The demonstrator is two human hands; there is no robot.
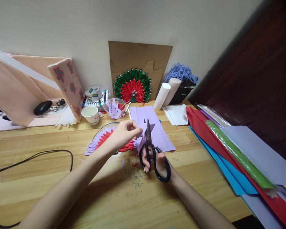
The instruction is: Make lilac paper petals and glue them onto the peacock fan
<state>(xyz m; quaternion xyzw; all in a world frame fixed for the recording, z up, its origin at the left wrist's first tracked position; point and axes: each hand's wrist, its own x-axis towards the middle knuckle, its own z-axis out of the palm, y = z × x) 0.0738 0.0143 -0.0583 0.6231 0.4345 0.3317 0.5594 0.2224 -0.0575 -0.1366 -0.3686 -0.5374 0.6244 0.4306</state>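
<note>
My left hand (124, 133) is closed in a pinch on a small folded piece of lilac paper (143, 132) held above the wooden table (62, 184). Black-handled scissors (150, 152) point upward into that paper, and my right hand (157, 160) has its fingers through the handle loops. Just behind my left hand lies a flat fan-shaped craft of lilac and red paper petals (102, 140). A larger lilac sheet (154, 127) lies flat beyond the scissors.
Stacked coloured sheets (235, 152) fill the right side. At the back stand a red-green paper peacock (132, 86) on cardboard, white rolls (165, 92), a paper cup (91, 114), a clear bowl of lilac scraps (114, 107) and markers. A black cable (38, 157) loops at left.
</note>
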